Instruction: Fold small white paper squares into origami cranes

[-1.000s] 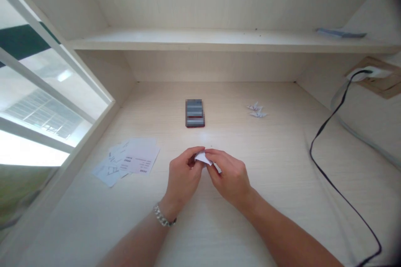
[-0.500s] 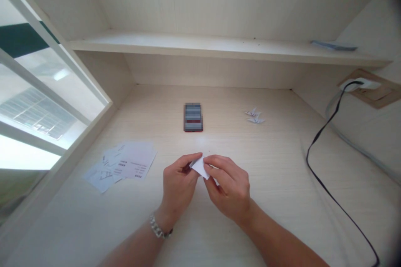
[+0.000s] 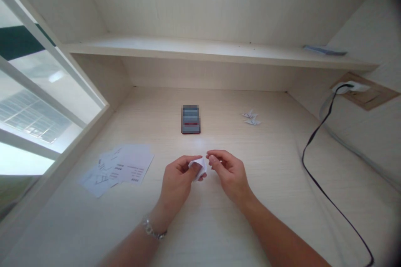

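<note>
My left hand [image 3: 180,179] pinches a small folded piece of white paper [image 3: 202,170] between thumb and fingers, above the middle of the desk. A chain bracelet [image 3: 153,229] is on the left wrist. Just right of the paper, my right hand [image 3: 230,173] is loosely curled, its fingertips slightly apart and holding nothing I can see. Farther back on the right lie small folded paper pieces [image 3: 251,117] with pointed ends. Several printed white sheets [image 3: 134,160] overlap on the left side of the desk.
A phone-like dark rectangle [image 3: 191,119], its face pixelated, lies beyond my hands. A black cable [image 3: 316,175] runs from the wall socket [image 3: 363,90] down the right side. Above the desk's back is a shelf [image 3: 200,50] with a flat bluish item [image 3: 326,51] on it.
My right hand has let go of the folded paper and moved slightly right. The left hand keeps the paper, now turned differently. The whole view has shifted a little.
</note>
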Motion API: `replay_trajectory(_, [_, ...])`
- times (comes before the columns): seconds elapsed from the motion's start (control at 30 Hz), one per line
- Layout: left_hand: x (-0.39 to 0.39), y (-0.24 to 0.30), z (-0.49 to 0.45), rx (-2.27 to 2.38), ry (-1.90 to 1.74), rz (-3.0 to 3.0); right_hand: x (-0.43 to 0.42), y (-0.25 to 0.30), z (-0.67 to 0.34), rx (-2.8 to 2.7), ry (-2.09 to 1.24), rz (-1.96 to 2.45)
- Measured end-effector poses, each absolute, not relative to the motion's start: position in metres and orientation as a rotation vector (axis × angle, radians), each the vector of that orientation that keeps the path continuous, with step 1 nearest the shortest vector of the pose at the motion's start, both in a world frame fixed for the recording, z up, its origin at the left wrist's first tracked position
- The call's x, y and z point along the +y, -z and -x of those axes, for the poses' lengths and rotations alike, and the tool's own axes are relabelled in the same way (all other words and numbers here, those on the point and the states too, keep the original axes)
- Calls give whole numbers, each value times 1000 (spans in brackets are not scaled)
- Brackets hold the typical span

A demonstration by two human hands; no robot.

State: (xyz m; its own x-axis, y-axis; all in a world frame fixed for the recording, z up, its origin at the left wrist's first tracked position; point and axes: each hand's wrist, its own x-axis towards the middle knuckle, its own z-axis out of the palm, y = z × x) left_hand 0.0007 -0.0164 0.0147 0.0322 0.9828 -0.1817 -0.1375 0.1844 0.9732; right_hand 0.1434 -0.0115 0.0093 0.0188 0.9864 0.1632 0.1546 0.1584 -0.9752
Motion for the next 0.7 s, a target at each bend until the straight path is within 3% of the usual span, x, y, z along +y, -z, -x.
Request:
replay_trajectory(0.13, [-18,-15,-1,1131,-1103,-1014,-3,-1,-142,-1187,-1376,1125])
replay_trajectory(0.3, [-15,-14,-2,1108,-1087,-1005,-4,-3,-137,-1102,-1481,1091])
replay_trajectory(0.43, [-14,-10,-3,1099,-1076,-988,-3,-4,-140,-1111,-1472,1125])
replay_trajectory(0.7, [-15,-6,1,1385,-1049,-1312,-12,-9,-142,-1527,-1120,1232])
